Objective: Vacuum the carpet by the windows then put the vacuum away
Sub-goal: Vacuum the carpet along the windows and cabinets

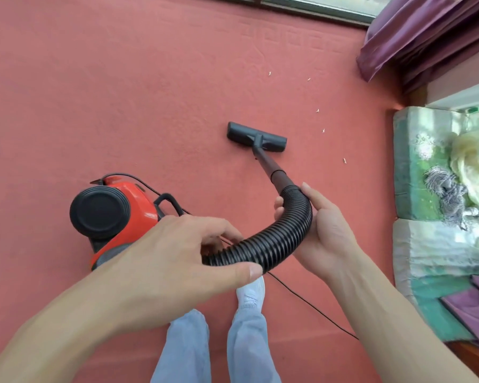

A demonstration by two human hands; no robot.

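Left hand (177,252) and right hand (325,230) grasping ribbed hose (284,239), floor head (256,136) on red carpet (94,92), vacuum (116,211) nearby

Your left hand (183,244) reaches in from the lower left, its fingers (219,226) curled over the hose (277,244) and the thumb beneath. Your right hand (327,228) cups the hose's bend, thumb opposite. Both forearms are bare.

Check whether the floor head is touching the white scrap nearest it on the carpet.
Apart. The head view shows bare carpet between the floor head and the nearest white scrap.
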